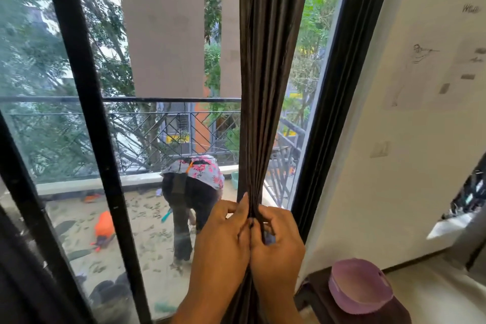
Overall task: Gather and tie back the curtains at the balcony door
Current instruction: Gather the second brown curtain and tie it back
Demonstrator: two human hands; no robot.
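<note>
A dark brown curtain hangs in a tight pleated bundle in front of the glass balcony door, right of centre. My left hand grips the bundle from the left, thumb and fingers pinched on its folds. My right hand grips it from the right at the same height, fingers curled around the fabric. Both hands touch each other at the narrowest point of the bundle. Below the hands the curtain drops between my forearms. No tie-back is visible.
The black door frame stands left of the curtain, another black frame right of it. A person bends over on the balcony floor outside. A purple hat lies on a dark stool at lower right, by the cream wall.
</note>
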